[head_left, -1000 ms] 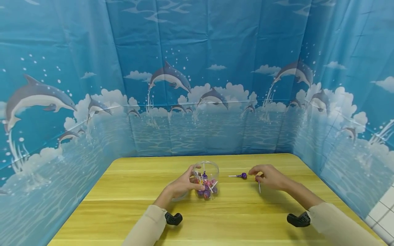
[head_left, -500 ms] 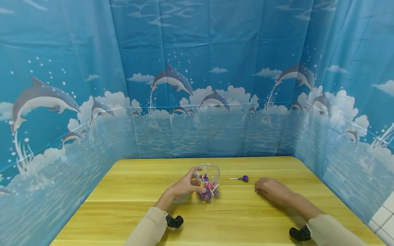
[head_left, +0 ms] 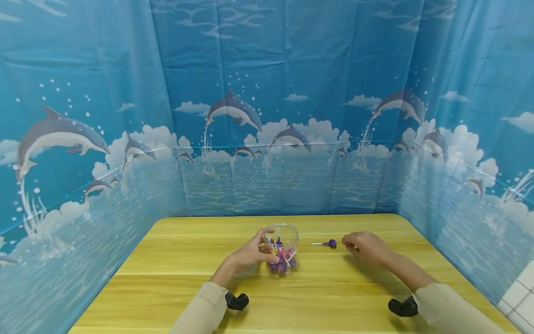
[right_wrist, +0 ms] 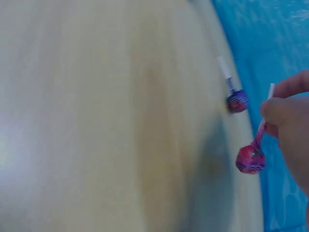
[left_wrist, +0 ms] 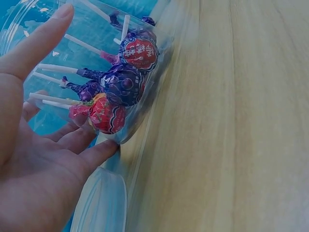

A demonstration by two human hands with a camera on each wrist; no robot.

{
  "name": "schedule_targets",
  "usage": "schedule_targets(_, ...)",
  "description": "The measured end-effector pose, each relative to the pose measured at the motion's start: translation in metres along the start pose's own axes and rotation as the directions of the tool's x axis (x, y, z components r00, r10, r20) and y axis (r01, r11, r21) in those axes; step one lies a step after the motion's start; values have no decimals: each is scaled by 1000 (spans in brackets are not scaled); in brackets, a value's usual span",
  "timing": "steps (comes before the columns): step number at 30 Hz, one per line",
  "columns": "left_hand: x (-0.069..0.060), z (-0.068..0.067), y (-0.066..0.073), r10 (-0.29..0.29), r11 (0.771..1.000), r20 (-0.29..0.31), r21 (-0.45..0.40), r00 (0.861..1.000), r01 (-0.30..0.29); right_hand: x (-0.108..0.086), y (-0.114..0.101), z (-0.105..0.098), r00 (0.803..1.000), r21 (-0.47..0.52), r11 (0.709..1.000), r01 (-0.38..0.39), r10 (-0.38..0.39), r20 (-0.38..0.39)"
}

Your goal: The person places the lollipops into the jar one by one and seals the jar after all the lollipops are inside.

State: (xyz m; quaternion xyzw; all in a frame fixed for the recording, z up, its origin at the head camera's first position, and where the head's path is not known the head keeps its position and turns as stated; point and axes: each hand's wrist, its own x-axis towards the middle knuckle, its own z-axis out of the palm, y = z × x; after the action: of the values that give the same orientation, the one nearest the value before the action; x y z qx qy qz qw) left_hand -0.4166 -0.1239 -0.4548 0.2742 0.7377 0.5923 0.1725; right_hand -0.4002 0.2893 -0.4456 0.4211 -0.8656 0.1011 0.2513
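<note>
My left hand (head_left: pixel 250 253) holds a clear plastic jar (head_left: pixel 289 237) upright on the table, thumb on the near side and fingers around the far side. Inside lie several wrapped lollipops (left_wrist: pixel 123 84), purple, red and pink, with white sticks. My right hand (head_left: pixel 369 248), to the right of the jar, pinches a pink-wrapped lollipop (right_wrist: pixel 250 159) by its stick, head hanging down. In the head view this lollipop is mostly hidden by the hand. Between jar and right hand, a purple lollipop (head_left: pixel 332 243) lies on the table, stick pointing left.
A clear round lid (left_wrist: pixel 104 203) lies beside the jar, partly under my left hand. The wood-grain table (head_left: pixel 317 301) ends at a blue dolphin-print curtain (head_left: pixel 267 181) at the back and sides.
A second ago the pink lollipop's stick showed below my right hand. That hand dipped towards the table, then rose slightly with the lollipop pinched. My left hand stays on the jar.
</note>
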Motion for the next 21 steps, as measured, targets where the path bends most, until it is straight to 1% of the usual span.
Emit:
schedule_targets(1, 0, 0, 0, -1, 1000, 1, 3, 1000, 1, 3, 0, -2, 999, 30, 999, -10, 11, -44)
schedule_targets(3, 1, -1, -1, -3, 1000, 3, 5, 1000, 3, 8, -1, -5, 993, 102, 993, -57, 67, -95)
schedule_targets(5, 2, -1, -2, -1, 1000, 6, 6, 1000, 1, 13, -3, -8, 981, 180, 976, -127, 150, -120)
schedule_targets(6, 3, -1, -2, 1, 1000, 8, 10, 1000, -1, 15, -4, -9, 973, 227, 960, -164, 195, -125)
schedule_targets(8, 3, -1, -3, 1, 1000, 8, 15, 1000, -1, 19, -6, -10, 954, 314, 922, -228, 276, -118)
schedule_targets(11, 2, -1, -3, -6, 1000, -2, 18, 1000, 6, 26, -11, -10, 920, 416, 853, -316, 383, -87)
schedule_targets(14, 2, -1, -3, -7, 1000, -8, 14, 1000, 7, 33, -14, -10, 889, 484, 791, -375, 454, -54)
schedule_targets(17, 2, -1, -3, -3, 1000, 4, 10, 1000, 3, 41, -18, -13, 861, 542, 735, -406, 507, -43)
schedule_targets(21, 1, -1, -1, -8, 1000, 5, 11, 1000, 8, 56, -21, -16, 834, 645, 651, -400, 550, -39)
